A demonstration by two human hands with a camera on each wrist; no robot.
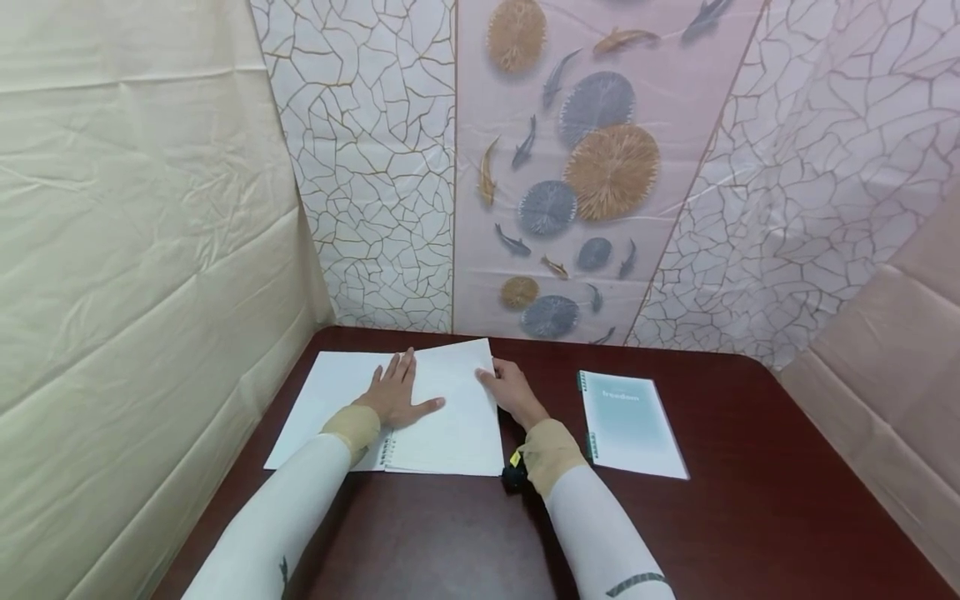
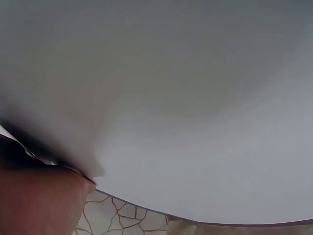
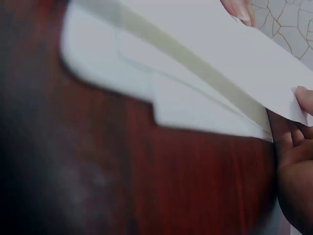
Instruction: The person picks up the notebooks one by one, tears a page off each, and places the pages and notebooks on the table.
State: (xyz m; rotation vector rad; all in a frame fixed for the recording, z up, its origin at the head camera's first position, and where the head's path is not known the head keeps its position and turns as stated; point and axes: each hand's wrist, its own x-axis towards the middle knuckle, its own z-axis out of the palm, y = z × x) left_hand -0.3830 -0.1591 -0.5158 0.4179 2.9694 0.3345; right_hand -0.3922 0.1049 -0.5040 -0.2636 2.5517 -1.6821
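A spiral notebook (image 1: pixel 453 437) with blank white pages lies spread wide on the dark table. My left hand (image 1: pixel 395 398) rests flat across the pages near the spiral binding (image 1: pixel 387 450), its fingers apart and thumb pointing right. At the notebook's right edge, my right hand (image 1: pixel 512 390) pinches a page, thumb on top and fingers beneath. In the right wrist view that page (image 3: pixel 220 54) rises off the sheets below, gripped by the right hand (image 3: pixel 298 156). White paper (image 2: pixel 195 156) fills most of the left wrist view, with part of the left hand (image 2: pixel 41 200) at lower left.
To the right, a smaller booklet (image 1: pixel 630 425) with a pale blue cover and green ring binding lies on the reddish-brown table (image 1: pixel 772 475). A small black object with a yellow tag (image 1: pixel 515 475) sits at the right wrist. Patterned cloth (image 1: pixel 375 167) hangs behind the table.
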